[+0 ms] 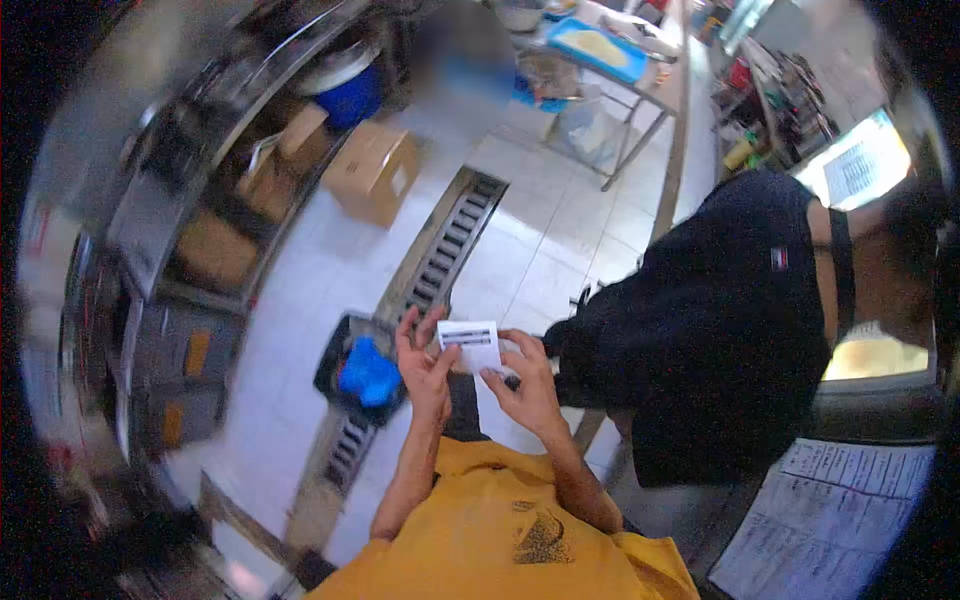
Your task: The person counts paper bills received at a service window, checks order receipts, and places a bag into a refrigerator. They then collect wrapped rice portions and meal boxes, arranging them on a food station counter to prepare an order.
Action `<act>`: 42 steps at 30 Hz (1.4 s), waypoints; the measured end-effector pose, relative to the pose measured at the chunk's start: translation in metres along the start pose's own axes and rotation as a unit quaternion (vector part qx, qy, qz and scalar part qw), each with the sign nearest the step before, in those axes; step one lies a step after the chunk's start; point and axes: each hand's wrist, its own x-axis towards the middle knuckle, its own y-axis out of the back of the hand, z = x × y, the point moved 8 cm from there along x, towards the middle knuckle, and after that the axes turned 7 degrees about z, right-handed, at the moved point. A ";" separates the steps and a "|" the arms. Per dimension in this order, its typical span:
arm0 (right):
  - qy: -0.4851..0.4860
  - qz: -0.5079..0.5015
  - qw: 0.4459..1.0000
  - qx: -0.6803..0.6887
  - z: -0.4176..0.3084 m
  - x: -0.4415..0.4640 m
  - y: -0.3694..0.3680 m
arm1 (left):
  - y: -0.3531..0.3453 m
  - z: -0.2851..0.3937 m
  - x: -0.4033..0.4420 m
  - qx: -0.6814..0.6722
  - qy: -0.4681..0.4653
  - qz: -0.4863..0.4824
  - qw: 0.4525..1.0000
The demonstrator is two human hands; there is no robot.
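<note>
A small white slip of paper with dark printed lines (pixel 475 355) is held up in front of my yellow shirt (pixel 490 520). My left hand (pixel 426 368) grips its left side, with the thumb over the front and the other fingers partly raised. At the right side, my right hand (pixel 525 385) pinches the slip between thumb and fingers near its lower corner. Whatever the fingers do behind the slip is hidden. Below and left of my left hand, a black bin (pixel 328 372) with a blue plastic bag (pixel 369 375) in it stands on the floor.
A person in black (pixel 720 330) is close on my right. A drain grate (pixel 455 240) crosses the tiled floor. A cardboard box (pixel 372 172) stands near the left shelving (pixel 130 235). Written sheets (pixel 825 520) lie at lower right; a table with a blue tray (pixel 632 66) stands at the back.
</note>
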 end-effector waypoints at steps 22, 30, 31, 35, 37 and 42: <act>-0.375 0.523 0.734 0.217 0.290 0.285 0.179 | -0.571 -0.268 0.205 0.098 0.613 -0.641 0.451; -0.372 0.411 0.821 0.138 0.426 0.465 0.349 | -0.823 -0.358 0.359 0.035 0.450 -0.566 0.690; -0.370 0.417 0.816 0.151 0.453 0.491 0.373 | -0.854 -0.371 0.379 0.022 0.420 -0.551 0.721; -0.381 0.361 0.836 0.160 0.549 0.602 0.464 | -0.955 -0.409 0.451 -0.045 0.346 -0.477 0.807; -0.387 0.295 0.868 0.095 0.598 0.670 0.516 | -1.003 -0.435 0.485 -0.069 0.330 -0.423 0.841; -0.382 0.200 0.896 0.104 0.705 0.760 0.628 | -1.127 -0.543 0.500 -0.154 0.424 -0.379 0.808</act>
